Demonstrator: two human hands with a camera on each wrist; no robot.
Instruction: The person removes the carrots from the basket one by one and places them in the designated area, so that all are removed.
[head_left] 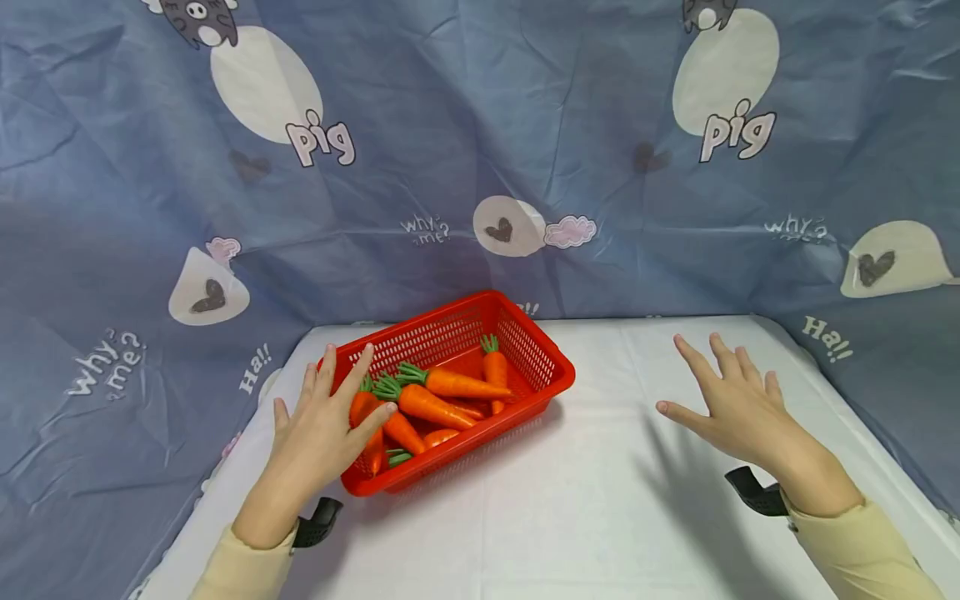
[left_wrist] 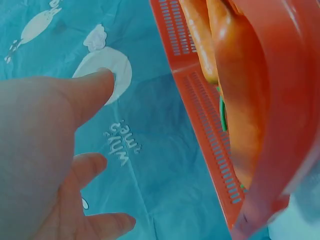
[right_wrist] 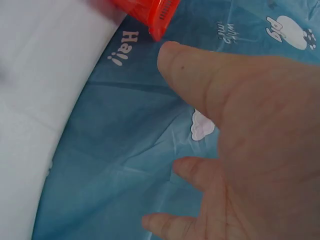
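Observation:
A red plastic basket [head_left: 536, 400] with slotted walls stands on the left half of the table, set at an angle. Inside lie several orange carrots [head_left: 423, 406] with green tops, some overlapping; those at the left end are partly hidden. My left hand [head_left: 318, 429] hovers at the basket's left end with fingers spread, holding nothing. In the left wrist view the basket's wall [left_wrist: 207, 145] and carrots [left_wrist: 240, 95] are beside that hand. Well to the right of the basket, my right hand [head_left: 742, 412] hangs above the table, fingers spread and holding nothing.
A white cloth [head_left: 570, 500] covers the table. Behind and along both sides hangs a blue printed sheet [head_left: 420, 167] with pig words and hearts. Black straps [head_left: 753, 492] sit at both wrists, below light yellow sleeves [head_left: 862, 550].

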